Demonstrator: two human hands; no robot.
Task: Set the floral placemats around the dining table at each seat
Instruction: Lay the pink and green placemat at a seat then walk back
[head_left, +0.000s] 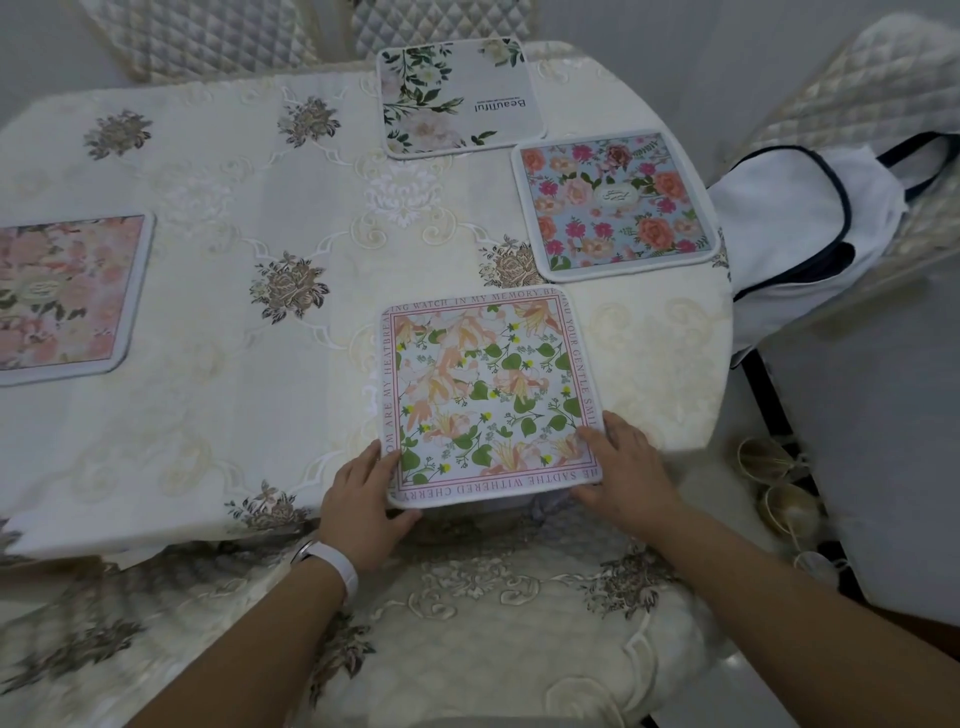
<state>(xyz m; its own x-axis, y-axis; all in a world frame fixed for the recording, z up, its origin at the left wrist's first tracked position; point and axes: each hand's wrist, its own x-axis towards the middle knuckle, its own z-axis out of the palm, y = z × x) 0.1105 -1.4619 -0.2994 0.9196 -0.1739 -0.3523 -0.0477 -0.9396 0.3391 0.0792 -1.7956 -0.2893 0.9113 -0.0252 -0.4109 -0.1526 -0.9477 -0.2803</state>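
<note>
A square placemat with peach lilies, green leaves and a pink lettered border (488, 395) lies at the table's near edge, its near side overhanging. My left hand (363, 499) holds its near-left corner, thumb on top and fingers underneath. At the near-right corner, my right hand (628, 478) has fingers on top and the thumb below the edge. Three other mats lie flat: a blue one with pink roses (613, 202) at the right, a grey-white one with green leaves (457, 98) at the far side, and a pink one (67, 296) at the left edge.
The table (234, 208) wears a cream embroidered cloth. Quilted chairs stand at the far side (197, 36) and right (883, 88). A white bag with dark trim (805, 234) rests on the right chair. A cushioned seat (493, 623) is below me. Gold objects (779, 493) lie on the floor.
</note>
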